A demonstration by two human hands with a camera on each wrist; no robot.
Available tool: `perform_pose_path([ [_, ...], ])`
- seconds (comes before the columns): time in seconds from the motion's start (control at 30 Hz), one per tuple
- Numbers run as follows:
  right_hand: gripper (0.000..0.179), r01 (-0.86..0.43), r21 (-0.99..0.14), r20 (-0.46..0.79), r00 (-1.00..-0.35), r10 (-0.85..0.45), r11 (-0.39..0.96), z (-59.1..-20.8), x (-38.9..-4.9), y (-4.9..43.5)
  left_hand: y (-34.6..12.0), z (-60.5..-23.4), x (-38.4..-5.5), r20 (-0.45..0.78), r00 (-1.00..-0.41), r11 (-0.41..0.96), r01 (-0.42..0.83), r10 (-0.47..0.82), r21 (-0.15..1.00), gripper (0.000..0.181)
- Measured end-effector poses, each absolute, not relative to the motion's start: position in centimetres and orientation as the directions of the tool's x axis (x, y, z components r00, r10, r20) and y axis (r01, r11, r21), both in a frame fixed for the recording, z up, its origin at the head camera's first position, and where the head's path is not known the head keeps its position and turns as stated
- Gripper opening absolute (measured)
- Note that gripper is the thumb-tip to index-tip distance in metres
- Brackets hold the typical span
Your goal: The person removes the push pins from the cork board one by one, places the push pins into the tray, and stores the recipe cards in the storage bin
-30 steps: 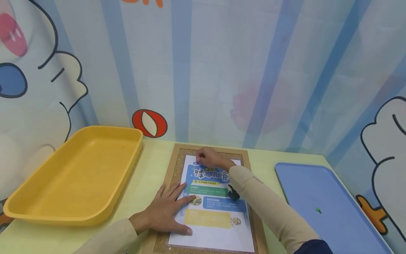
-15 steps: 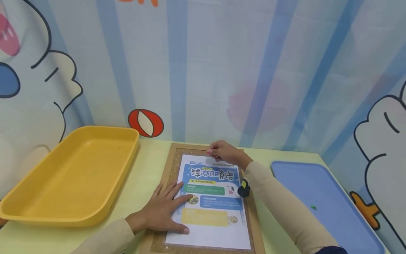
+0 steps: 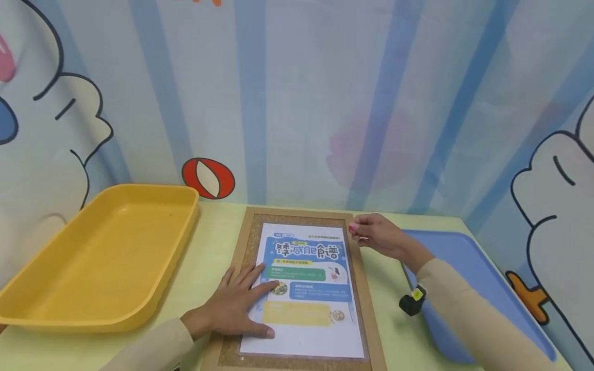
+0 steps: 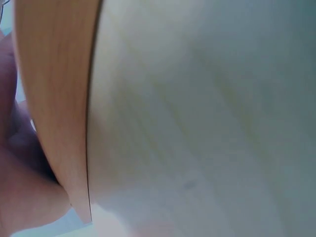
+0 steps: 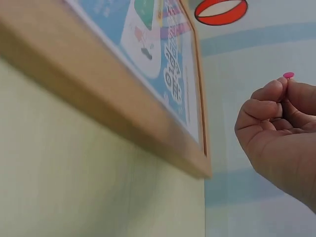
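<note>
A printed sheet [image 3: 301,340] with blue, green and yellow blocks lies on a wood-framed corkboard [image 3: 373,330]. Spread flat, my left hand [image 3: 232,309] rests over the board's left side and the sheet's left edge, fingers extended. Past the board's upper right corner is my right hand [image 3: 382,238], pinching a pink push pin [image 5: 288,75] between thumb and forefinger. In the right wrist view the pin's round pink head shows above the fingertips. The left wrist view shows the frame's side [image 4: 59,89] and part of the left hand [image 4: 29,197] beside it.
A deep yellow tray [image 3: 185,232] stands left of the board. To the right lies a shallow blue tray [image 3: 445,242], partly covered by my right forearm. A printed curtain [image 3: 297,103] hangs along the table's far edge.
My right hand has moved from the sheet's top edge rightward, off the board, carrying the pink push pin. My left hand has stayed on the sheet. The head view has shifted slightly.
</note>
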State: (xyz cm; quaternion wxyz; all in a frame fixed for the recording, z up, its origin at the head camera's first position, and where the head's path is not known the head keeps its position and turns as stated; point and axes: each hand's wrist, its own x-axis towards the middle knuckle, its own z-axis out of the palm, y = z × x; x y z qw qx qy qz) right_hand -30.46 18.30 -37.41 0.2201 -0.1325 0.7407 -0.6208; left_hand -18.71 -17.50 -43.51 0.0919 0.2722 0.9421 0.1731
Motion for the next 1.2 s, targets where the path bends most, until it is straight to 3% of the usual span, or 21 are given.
perform_pose_path([
  [0.13, 0.022, 0.081, -0.979, -0.157, -0.888, -0.431, 0.188, -37.5, -28.5, 22.7, -17.4, -43.6, -18.8, -0.076, -0.837, 0.794, 0.482, 0.543, 0.371, 0.097],
  [0.37, 0.026, 0.096, -0.952, -0.193, -0.925, -0.327, 0.292, -38.7, -25.2, 29.5, -17.4, -43.6, -18.8, -0.088, -0.839, 0.800, 0.472, 0.536, 0.371, 0.097],
  [0.63, 0.024, 0.208, -0.901, -0.297, -0.935, -0.193, 0.380, -39.6, -23.0, 34.1, -17.4, -43.6, -18.9, -0.079, -0.835, 0.792, 0.480, 0.544, 0.378, 0.096],
  [0.97, 0.023, 0.387, -0.708, -0.460, -0.887, 0.030, 0.590, -40.3, -21.4, 37.8, -17.4, -43.4, -18.8, -0.075, -0.834, 0.789, 0.483, 0.546, 0.380, 0.095],
  [1.2, 0.017, 0.363, -0.582, -0.454, -0.888, 0.079, 0.728, -40.7, -20.8, 37.9, -17.3, -43.5, -18.8, -0.077, -0.833, 0.790, 0.484, 0.547, 0.376, 0.096],
])
